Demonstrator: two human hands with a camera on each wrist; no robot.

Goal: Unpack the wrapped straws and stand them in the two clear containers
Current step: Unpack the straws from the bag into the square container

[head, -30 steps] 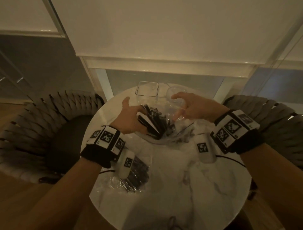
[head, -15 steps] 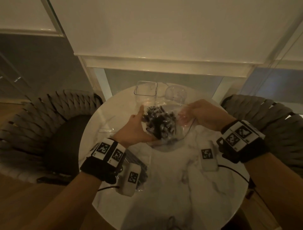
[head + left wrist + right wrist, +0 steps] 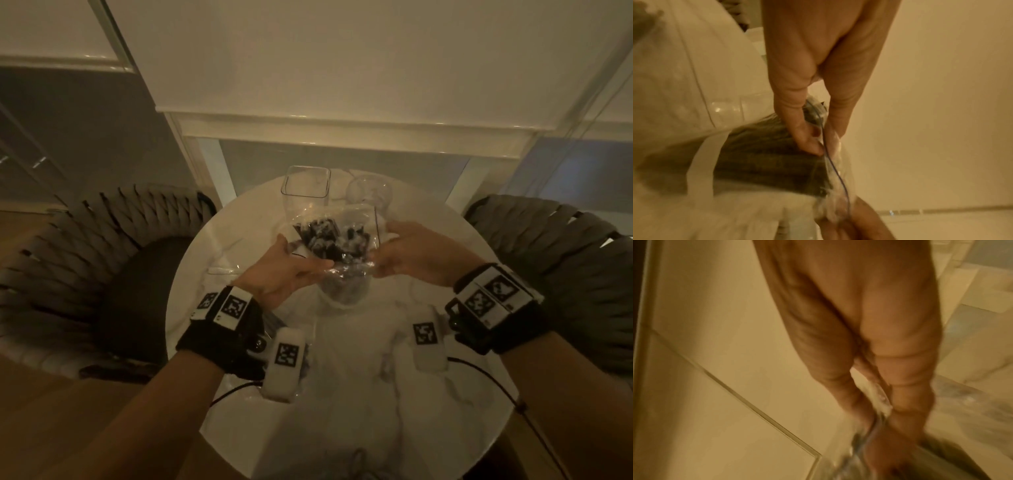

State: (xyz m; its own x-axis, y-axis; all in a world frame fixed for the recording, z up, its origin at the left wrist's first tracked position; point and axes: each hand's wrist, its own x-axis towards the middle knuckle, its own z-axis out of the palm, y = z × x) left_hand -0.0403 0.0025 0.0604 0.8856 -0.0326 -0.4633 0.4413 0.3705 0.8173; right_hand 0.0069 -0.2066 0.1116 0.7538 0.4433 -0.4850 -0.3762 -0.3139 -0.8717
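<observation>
A clear plastic bag of black straws (image 3: 329, 240) hangs above the middle of the round marble table (image 3: 359, 394), with the straw ends pointing up at me. My left hand (image 3: 291, 270) pinches the bag's left edge between thumb and fingers. My right hand (image 3: 407, 260) pinches the right edge. In the left wrist view my left hand (image 3: 822, 142) nips the film beside the dark straws (image 3: 766, 154). The blurred right wrist view shows my right hand (image 3: 879, 415) pinching clear film. Behind the bag stand a square clear container (image 3: 306, 185) and a round clear container (image 3: 370, 192).
A strip of clear wrapper (image 3: 222, 270) lies on the table's left side. A second dark pack is mostly hidden under my left wrist. Woven chairs stand to the left (image 3: 102, 257) and right (image 3: 565, 257). A white window frame (image 3: 342, 130) rises behind the table.
The bag has come up off the table and toward me, turning upright. My right hand, open a second ago, now pinches the bag's right edge, and both hands have drawn nearer.
</observation>
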